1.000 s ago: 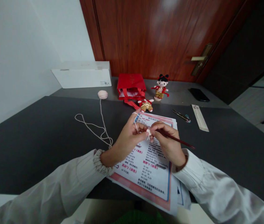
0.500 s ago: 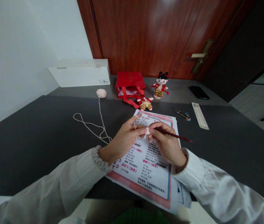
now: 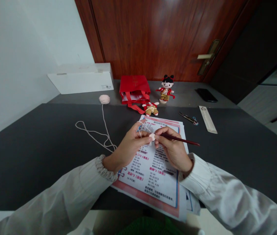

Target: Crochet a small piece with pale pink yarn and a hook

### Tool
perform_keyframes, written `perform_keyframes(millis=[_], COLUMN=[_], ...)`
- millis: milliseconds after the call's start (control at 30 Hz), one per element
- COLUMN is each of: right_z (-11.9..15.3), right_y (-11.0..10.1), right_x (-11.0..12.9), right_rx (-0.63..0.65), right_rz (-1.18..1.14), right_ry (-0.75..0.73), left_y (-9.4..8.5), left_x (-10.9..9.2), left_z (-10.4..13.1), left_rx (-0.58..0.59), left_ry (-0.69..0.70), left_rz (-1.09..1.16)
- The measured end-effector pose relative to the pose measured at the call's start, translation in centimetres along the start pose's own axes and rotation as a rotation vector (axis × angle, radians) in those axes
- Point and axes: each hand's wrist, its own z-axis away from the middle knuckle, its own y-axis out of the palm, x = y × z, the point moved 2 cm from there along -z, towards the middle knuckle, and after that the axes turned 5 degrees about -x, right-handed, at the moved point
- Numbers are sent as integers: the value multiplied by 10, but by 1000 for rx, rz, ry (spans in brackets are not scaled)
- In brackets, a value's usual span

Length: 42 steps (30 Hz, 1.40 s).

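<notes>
Between the fingertips of my left hand (image 3: 128, 145) is a small pale pink crochet piece (image 3: 152, 136), and yarn (image 3: 142, 125) runs over the raised index finger. My right hand (image 3: 174, 147) is closed round a dark red crochet hook (image 3: 181, 139), whose handle points right. The hook's tip is at the piece, hidden by the fingers. Under both hands lie printed pattern sheets (image 3: 153, 192). A slack strand (image 3: 96, 133) leads from my left hand to a pale pink yarn ball (image 3: 104, 99) farther back.
A red gift bag (image 3: 135, 85), a headless crocheted doll body (image 3: 151, 109) and a finished doll (image 3: 166, 88) are at the back. Small scissors (image 3: 188, 118), a white packet (image 3: 207, 119) and a black phone (image 3: 206, 95) lie right. A white box (image 3: 82, 80) stands back left.
The view has shifted slightly. My left index finger and the yarn over it are held a little differently, with the strand more spread. Both hands keep their hold.
</notes>
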Motion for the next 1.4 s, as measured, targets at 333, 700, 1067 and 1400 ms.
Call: perform_keyframes(millis=[333, 700, 1067, 1400], right_z=[1, 2, 1, 1], right_y=[-1, 7, 4, 6], right_x=[-3, 2, 1, 4], right_rx=[93, 46, 49, 59], right_rz=[79, 89, -108, -283], right_ry=[-99, -58, 91, 256], left_y=[1, -2, 0, -6], left_x=[-3, -4, -3, 5], left_z=[4, 4, 4, 1], left_rx=[-55, -123, -18, -32], left_ry=[43, 24, 44, 108], left_rz=[-59, -125, -189, -273])
